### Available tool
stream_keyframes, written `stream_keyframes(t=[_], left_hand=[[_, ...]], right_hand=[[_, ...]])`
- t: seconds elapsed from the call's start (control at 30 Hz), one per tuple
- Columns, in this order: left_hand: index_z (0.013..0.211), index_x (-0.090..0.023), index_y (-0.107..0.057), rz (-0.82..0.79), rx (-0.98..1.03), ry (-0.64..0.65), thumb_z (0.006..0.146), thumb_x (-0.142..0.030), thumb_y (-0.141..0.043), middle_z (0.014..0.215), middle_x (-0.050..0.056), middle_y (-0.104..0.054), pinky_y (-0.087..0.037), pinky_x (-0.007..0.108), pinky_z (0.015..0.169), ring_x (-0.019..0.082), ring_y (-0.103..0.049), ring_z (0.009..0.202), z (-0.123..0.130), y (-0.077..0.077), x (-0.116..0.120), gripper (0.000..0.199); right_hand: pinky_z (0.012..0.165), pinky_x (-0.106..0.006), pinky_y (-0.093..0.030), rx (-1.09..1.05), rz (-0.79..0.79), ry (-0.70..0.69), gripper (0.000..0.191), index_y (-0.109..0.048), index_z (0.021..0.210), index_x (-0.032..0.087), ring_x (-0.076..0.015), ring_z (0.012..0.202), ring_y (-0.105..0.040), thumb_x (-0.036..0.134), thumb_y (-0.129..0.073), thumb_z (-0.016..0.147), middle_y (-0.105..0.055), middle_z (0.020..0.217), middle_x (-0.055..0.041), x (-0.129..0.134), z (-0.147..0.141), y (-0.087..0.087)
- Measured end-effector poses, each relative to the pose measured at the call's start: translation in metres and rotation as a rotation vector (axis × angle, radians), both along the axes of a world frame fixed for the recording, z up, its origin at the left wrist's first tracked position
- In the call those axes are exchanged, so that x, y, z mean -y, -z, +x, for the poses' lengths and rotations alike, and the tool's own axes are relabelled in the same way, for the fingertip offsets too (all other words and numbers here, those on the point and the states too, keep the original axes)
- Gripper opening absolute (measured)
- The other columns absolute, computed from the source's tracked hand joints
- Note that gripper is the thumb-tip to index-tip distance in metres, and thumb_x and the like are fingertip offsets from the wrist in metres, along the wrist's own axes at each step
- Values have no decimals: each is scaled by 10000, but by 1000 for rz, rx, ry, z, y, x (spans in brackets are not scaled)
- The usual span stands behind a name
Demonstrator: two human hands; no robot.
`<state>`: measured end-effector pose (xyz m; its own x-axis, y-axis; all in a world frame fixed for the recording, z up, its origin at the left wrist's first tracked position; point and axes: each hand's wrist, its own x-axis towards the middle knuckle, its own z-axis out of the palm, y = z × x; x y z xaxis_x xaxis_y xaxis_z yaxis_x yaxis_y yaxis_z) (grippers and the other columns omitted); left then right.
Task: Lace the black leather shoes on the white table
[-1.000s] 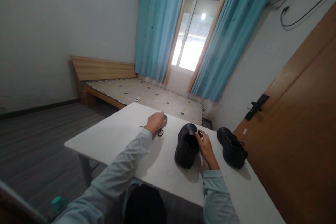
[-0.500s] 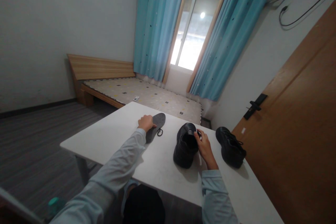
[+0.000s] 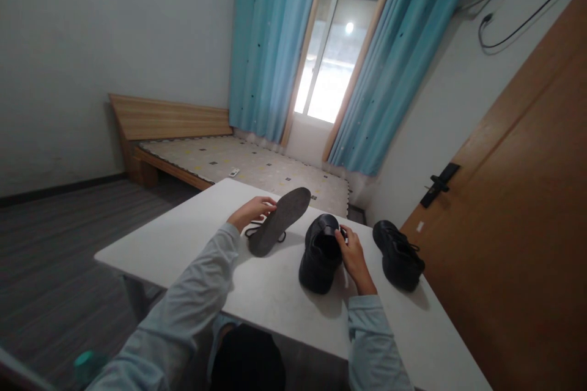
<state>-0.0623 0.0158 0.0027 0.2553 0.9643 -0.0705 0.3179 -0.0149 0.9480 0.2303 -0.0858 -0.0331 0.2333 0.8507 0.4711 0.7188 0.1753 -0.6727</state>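
Observation:
A dark grey insole (image 3: 280,221) is pinched along its left edge by my left hand (image 3: 254,211), its far end raised off the table and its near end low over the tabletop. Behind and beneath it lies a black shoelace (image 3: 253,231), partly hidden by the insole. To the right, a black shoe (image 3: 318,259) stands with its opening towards me. My right hand (image 3: 352,250) grips that shoe by the right side of its opening. Another black shoe (image 3: 398,256), laced, rests farther right.
The white table (image 3: 183,238) carries these things. Beyond it is a bed (image 3: 257,162) with a small white object (image 3: 234,172) on it. A brown door (image 3: 518,208) stands close on the right. A green-capped item (image 3: 85,366) is at lower left.
My left hand has lifted the insole off the tabletop and tilted it up, uncovering more of the shoelace beneath. My right hand stays on the shoe.

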Motion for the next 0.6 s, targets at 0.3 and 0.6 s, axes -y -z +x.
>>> stream_keyframes(t=[0.3,0.6], left_hand=[[849,-148,-507,-192,193,134,728,-227,-625,616,-39,-499,-450,205,574,79,-535,564,32,11,17,186],[872,-146,-494,-160,43,146,768,-144,-563,585,-34,-545,-513,255,570,99,-563,518,44,26,17,124]], right_hand=[[927,-406,-397,6,-13,2,508,-558,1162,165,-257,1000,-543,534,-414,843,-579,1062,-128,1,-1,-1],[900,-394,-416,-12,-15,7,495,-574,1143,173,-255,963,-557,530,-428,834,-585,1037,-126,3,-4,-4]])
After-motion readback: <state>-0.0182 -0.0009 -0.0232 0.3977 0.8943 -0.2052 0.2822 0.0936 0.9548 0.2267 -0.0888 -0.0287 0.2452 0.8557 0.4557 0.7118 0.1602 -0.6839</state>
